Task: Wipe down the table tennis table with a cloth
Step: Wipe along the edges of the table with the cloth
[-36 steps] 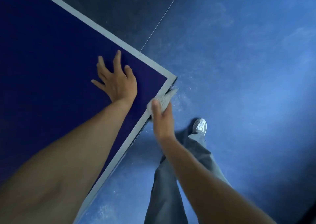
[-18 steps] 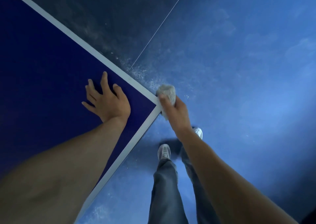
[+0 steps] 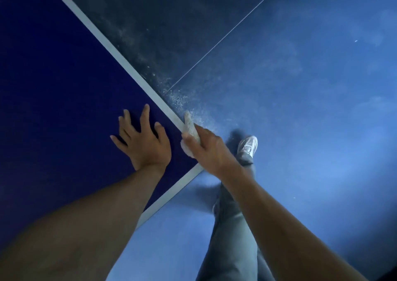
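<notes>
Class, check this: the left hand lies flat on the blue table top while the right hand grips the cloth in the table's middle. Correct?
No. The head view shows the right hand gripping the cloth at the table's white edge near its corner, not the middle. The left hand lies flat on the blue table top.

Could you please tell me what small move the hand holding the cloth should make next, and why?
Probably slide the pale crumpled cloth, gripped by the right hand, up the white edge stripe of the dark blue table tennis table. It sits on that stripe near the corner, with the left hand flat on the top, bracing.
</notes>
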